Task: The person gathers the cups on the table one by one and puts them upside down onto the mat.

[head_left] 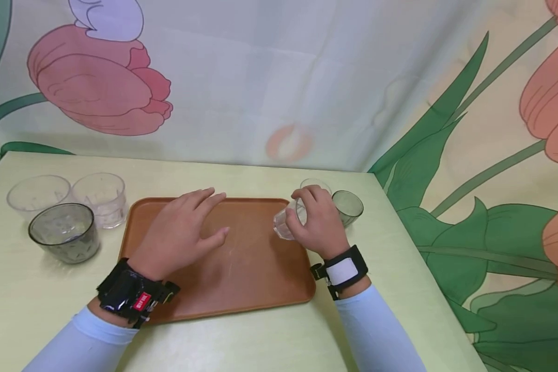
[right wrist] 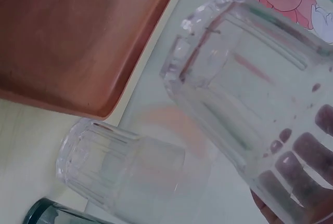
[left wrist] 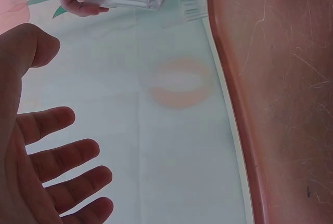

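My right hand point(head_left: 320, 225) grips a clear glass point(head_left: 282, 225) above the right end of a brown tray point(head_left: 242, 279). The glass is tilted, its faceted base pointing left; in the right wrist view, fingers show through the wall of this glass point(right wrist: 234, 89). My left hand point(head_left: 174, 235) hovers over the tray's left part, fingers spread and holding nothing, as the left wrist view also shows. Just beyond the right hand stands a second clear glass point(right wrist: 122, 164), partly hidden in the head view. Beside it is a dark-tinted glass point(head_left: 349, 207).
Left of the tray stand two clear glasses, one at the back left point(head_left: 37, 199) and one by the tray corner point(head_left: 103, 201), with a dark-tinted glass point(head_left: 67, 237) in front. A printed curtain point(head_left: 242, 103) hangs behind the pale table point(head_left: 232, 341).
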A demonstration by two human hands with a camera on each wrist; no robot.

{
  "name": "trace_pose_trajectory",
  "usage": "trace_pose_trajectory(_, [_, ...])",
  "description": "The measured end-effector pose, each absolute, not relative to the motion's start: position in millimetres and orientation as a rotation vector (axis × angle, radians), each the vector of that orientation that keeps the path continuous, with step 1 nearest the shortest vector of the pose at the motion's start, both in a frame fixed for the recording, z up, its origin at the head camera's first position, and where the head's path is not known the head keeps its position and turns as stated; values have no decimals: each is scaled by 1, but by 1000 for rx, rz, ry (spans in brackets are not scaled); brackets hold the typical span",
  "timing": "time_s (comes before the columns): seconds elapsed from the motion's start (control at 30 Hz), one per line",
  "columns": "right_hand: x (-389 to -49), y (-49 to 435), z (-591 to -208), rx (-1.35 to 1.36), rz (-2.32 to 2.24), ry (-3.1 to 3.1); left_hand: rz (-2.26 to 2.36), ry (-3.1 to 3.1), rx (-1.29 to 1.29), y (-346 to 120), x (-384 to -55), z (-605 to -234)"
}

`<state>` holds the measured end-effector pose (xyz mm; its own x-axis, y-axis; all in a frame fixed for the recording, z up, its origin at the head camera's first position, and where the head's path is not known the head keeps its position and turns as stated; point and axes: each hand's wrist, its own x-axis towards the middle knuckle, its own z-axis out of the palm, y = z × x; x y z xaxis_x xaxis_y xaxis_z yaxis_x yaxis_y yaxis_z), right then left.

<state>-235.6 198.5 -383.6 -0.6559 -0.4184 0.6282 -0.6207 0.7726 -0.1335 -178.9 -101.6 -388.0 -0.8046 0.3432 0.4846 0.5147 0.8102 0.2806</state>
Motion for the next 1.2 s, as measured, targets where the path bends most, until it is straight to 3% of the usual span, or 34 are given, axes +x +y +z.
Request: trace_pose_trajectory(1.2, [-228,175,-374,849,580,-2268,-580,-2543,-725,-88,-174,-390])
